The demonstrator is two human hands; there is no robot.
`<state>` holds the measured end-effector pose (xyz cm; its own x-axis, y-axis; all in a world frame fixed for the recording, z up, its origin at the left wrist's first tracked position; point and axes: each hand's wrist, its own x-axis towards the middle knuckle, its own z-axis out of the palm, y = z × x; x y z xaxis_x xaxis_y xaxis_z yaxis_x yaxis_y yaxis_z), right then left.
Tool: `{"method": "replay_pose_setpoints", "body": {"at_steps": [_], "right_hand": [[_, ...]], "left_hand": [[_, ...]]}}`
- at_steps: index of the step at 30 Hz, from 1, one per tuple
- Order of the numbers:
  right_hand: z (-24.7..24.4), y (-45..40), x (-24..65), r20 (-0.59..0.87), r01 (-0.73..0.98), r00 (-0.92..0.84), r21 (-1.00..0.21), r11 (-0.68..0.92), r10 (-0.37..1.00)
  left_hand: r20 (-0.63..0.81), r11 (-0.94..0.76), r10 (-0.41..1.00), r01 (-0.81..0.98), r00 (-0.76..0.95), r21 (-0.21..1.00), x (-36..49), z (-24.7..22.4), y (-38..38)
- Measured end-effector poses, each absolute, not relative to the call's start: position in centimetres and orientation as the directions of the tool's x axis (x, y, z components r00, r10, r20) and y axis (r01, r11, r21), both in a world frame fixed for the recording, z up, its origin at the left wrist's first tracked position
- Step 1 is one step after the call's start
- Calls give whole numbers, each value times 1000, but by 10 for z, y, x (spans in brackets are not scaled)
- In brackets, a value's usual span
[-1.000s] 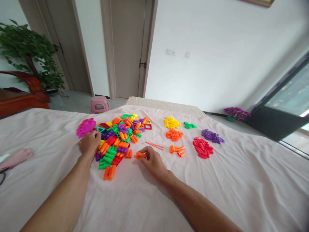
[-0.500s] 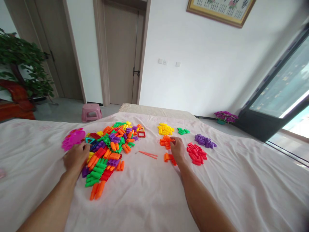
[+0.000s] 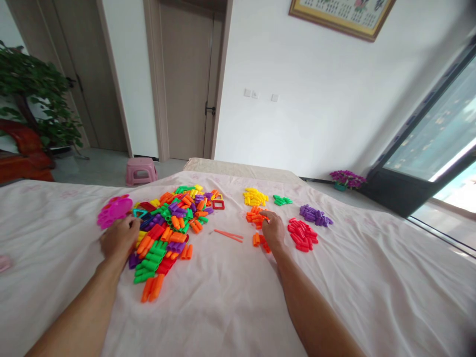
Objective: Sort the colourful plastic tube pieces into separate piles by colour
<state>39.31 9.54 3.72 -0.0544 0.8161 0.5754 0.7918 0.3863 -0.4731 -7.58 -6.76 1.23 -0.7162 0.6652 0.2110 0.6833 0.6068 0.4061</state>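
Note:
My left hand rests at the left edge of a mixed heap of coloured plastic pieces, its fingers bent beside a pink piece; what they hold, if anything, cannot be made out. Over on the right, my right hand is at the orange pieces, fingers parted and nothing visible in them. More orange pieces lie just below. Around that hand are separate groups of yellow, green, purple and red pieces.
Orange tweezers lie on the pale cloth between the hands. Red and yellow square frames sit at the heap's right edge. Beyond the cloth stand a pink stool, a plant and purple flowers.
The fingers of my right hand have parted a little over the orange pieces. My left hand has barely moved.

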Motion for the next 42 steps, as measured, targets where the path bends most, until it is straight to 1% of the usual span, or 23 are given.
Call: {"method": "replay_pose_setpoints", "body": {"at_steps": [2,4,6,8,11,13,16,19,22,26,29,31,34,35,40,42], "right_hand": [[43,88,385,629,754,-55,-483,445,776],[50,75,369,679,682,-117,-476,556,725],[56,53,346,705,556,-256,-453,697,662],[60,24,320,689,389,-449,-423,819,569],[64,-24,285,579,173,-729,-362,916,367],[66,-50,269,476,76,-852,-303,950,220],[67,-75,254,347,-25,-937,-202,979,48],[65,-85,245,284,-81,-958,-140,987,-38],[61,-85,242,286,-82,-958,-163,983,-32],[60,-82,246,346,-13,-935,-249,968,77],[63,-80,247,404,8,-906,-275,961,123],[64,-81,244,400,-2,-911,-253,968,103],[64,-84,237,344,-53,-939,-183,982,14],[63,-85,235,327,-51,-945,-166,985,6],[57,-85,235,287,25,-956,-143,989,66],[56,-82,239,294,35,-952,-168,985,84]], "left_hand": [[210,621,653,673,-728,402,-76,12,-67],[211,634,637,659,-742,404,-74,13,-68],[217,631,633,657,-743,413,-72,15,-68],[226,621,634,661,-739,420,-70,17,-69],[234,623,627,659,-743,422,-67,19,-70],[238,626,622,657,-746,421,-67,20,-70],[244,624,621,658,-745,422,-67,20,-70],[251,623,618,659,-745,421,-67,19,-70],[256,625,615,659,-746,419,-67,19,-70],[256,623,620,664,-742,414,-66,19,-71],[254,627,621,664,-742,408,-66,19,-71],[254,628,621,665,-741,404,-66,20,-71],[255,626,624,668,-739,403,-65,20,-71],[253,626,625,668,-739,403,-65,21,-71],[225,627,637,666,-737,404,-66,21,-71],[216,631,640,665,-737,400,-66,20,-71]]}}
